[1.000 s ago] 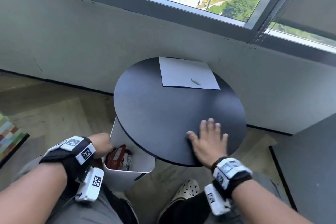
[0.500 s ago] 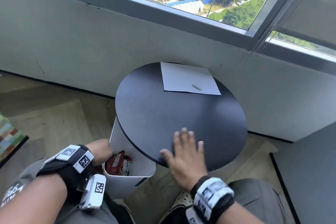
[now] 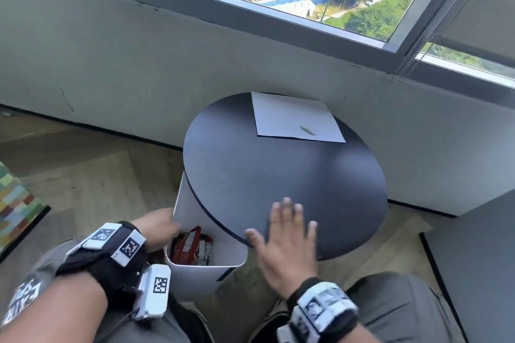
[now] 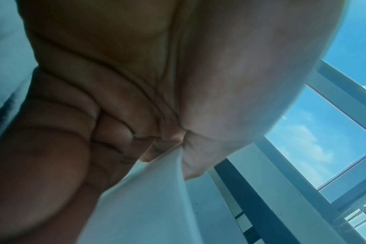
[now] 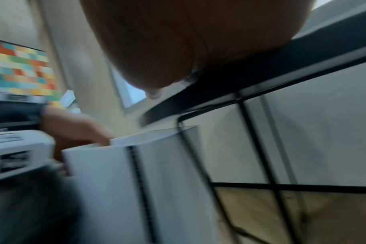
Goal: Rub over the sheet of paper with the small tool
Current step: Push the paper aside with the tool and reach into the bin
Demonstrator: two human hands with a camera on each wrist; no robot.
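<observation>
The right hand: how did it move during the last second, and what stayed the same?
The right hand slid left along the near edge of the round table, fingers flat. The left hand still grips the white bin rim; paper and small tool stayed untouched.

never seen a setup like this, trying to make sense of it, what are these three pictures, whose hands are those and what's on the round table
No machine here: a person wears three cameras, one on the head and one on each wrist; the white tagged blocks on the wrists are those cameras.

The head view looks down at a round black table under a window. On its far side lies a white sheet of paper with a small pale tool resting on it, untouched.

The right hand lies flat with fingers spread on the table's near edge and holds nothing. The right wrist view is blurred, showing the palm against the tabletop's edge from below.

The left hand holds the rim of a white bin beside the table, with red packets inside. The left wrist view shows that grip up close: thumb and fingers pinching the thin white wall.
</observation>
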